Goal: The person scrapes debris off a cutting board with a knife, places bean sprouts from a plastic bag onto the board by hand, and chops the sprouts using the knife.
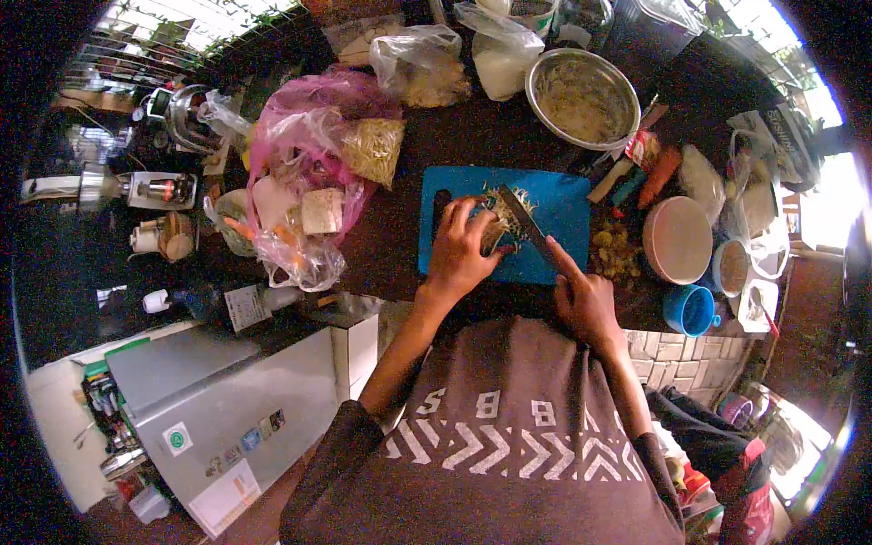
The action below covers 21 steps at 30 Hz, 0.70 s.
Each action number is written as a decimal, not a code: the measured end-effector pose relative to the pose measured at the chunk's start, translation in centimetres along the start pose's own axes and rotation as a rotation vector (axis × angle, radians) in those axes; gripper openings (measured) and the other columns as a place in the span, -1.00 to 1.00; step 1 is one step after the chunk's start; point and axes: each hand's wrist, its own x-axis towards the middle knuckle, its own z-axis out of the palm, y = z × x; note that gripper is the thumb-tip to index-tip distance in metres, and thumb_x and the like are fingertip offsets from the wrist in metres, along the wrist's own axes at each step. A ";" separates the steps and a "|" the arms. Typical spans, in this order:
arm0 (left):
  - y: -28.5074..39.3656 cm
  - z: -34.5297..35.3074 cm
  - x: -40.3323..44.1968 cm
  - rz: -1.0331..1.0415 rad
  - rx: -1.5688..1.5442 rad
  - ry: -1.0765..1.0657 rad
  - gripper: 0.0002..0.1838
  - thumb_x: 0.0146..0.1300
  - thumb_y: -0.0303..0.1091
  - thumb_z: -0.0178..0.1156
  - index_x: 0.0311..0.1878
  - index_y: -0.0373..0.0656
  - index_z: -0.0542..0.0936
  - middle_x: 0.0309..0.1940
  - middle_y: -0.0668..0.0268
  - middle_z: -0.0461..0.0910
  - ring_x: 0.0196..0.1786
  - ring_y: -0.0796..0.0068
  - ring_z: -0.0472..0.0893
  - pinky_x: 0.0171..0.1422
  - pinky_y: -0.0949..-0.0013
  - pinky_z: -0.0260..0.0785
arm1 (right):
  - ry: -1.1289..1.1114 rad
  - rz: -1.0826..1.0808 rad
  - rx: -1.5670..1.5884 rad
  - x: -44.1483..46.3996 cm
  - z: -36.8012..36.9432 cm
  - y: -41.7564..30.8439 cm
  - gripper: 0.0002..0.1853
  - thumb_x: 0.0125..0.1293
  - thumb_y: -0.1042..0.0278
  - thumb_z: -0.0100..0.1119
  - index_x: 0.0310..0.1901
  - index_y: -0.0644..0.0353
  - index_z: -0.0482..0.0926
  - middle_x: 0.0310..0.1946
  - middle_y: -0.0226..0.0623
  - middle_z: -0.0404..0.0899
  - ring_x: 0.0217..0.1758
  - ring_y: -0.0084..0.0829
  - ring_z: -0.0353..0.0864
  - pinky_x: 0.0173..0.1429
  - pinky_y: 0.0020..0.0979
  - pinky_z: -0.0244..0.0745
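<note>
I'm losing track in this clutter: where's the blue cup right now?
In the head view, the blue cup sits at right, beyond the right hand, just below the large pinkish bowl in the picture.

Blue cup (673,310) located just below the pink bowl (678,241); steel bowl (545,76) above and left of it; pink plastic bag (304,98) well apart, to its left; sticker-marked grey unit (263,381) lower left.

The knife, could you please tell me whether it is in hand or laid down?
In hand: the right hand grips the knife by its handle, blade over the blue cutting board.
</note>
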 end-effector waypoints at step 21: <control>-3.2 2.7 -1.7 0.119 -0.016 0.071 -0.75 0.18 -0.41 0.50 -0.09 -0.21 0.71 -0.12 0.12 0.69 0.02 0.02 0.66 0.17 0.06 0.57 | -0.017 -0.109 -0.199 0.8 0.3 -1.1 -0.16 0.33 0.44 0.22 0.65 -0.27 0.30 -0.64 -0.13 0.59 -0.63 -0.05 0.62 -0.44 0.02 0.51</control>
